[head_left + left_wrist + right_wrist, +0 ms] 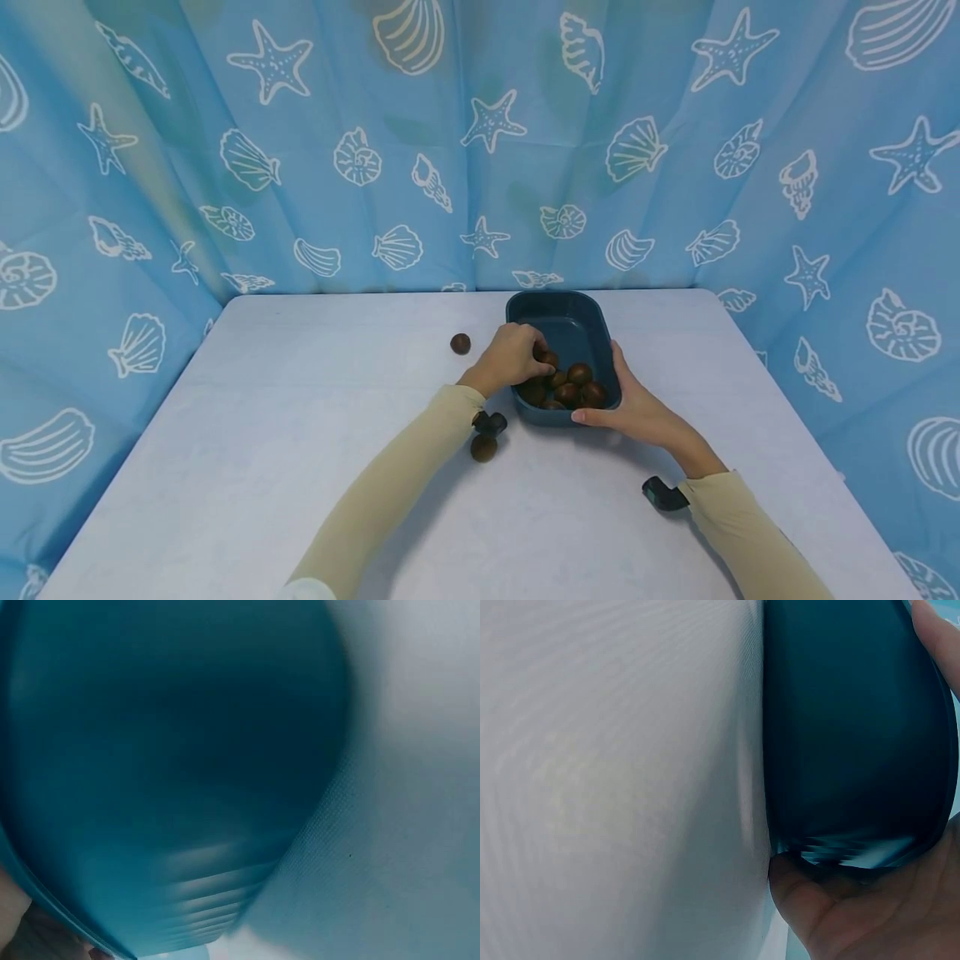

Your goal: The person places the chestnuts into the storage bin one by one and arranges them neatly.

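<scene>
A dark teal bin [573, 329] stands toward the back of the table, its near part filled with several round brown fruits [579, 373]. My left hand [513, 354] reaches over the bin's left rim, thumb and fingers bent around one brown fruit [549, 359] among the others. The right hand [637, 412] grips the near right corner of the bin, thumb on the front and fingers along the right side. The right wrist view shows that hand [885, 915] around the bin wall [847, 727]. Bin wall [187, 750] fills most of the left wrist view.
One brown fruit [461, 343] lies on the white table [337, 375] left of the bin. Another brown fruit [483, 448] sits nearer, beside the left wrist's black camera [491, 423]. A blue seashell curtain [450, 167] hangs behind the table.
</scene>
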A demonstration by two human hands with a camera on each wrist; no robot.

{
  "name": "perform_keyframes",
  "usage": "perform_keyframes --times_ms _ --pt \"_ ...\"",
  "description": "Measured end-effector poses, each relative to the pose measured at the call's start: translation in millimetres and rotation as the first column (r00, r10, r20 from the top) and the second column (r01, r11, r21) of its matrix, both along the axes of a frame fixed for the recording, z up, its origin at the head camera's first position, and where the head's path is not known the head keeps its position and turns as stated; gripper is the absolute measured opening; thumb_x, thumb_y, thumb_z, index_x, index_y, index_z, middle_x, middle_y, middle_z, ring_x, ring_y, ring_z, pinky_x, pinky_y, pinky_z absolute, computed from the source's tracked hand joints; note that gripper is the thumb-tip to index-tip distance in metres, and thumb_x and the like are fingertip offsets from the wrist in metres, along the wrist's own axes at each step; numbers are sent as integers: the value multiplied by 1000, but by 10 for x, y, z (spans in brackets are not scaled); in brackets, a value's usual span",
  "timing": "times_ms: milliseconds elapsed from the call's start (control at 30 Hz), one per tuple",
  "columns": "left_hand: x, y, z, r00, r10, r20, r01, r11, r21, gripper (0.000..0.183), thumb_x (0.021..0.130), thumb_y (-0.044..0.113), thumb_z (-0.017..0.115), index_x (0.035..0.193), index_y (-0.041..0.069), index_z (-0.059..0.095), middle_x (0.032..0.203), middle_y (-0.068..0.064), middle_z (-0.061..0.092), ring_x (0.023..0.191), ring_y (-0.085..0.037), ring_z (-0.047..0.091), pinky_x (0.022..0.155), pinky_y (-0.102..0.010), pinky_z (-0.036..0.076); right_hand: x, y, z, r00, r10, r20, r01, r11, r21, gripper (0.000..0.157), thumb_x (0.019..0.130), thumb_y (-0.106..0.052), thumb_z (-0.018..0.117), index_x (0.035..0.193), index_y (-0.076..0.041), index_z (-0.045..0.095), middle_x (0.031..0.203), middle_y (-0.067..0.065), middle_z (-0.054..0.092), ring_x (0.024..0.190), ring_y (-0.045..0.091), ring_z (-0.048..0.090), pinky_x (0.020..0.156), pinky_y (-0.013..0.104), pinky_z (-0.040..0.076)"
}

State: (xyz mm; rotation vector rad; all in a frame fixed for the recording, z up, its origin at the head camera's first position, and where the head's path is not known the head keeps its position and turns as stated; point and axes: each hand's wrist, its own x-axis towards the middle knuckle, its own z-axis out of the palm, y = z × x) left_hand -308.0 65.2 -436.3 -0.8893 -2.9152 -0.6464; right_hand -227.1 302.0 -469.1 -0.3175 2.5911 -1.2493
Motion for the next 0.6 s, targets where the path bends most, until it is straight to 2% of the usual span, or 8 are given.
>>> perform_keyframes --times_ms 400,600 --pt "13 1 -26 997 -44 -56 43 999 -23 23 91 27 81 105 9 80 101 -3 80 96 -17 73 92 -31 58 -4 -9 -26 1000 -4 -8 4 1000 -19 134 84 -49 82 162 -30 -26 176 14 -8 160 50 7 117 78 22" --pt "30 -36 31 999 -28 -15 28 1000 -3 30 92 29 80 113 6 77 110 -6 77 103 -18 71 94 -30 57 -15 -9 -35 1000 -3 -17 3 1000 -22 134 83 -49 82 162 -30 -25 176 15 -7 159 50 8 116 78 23"
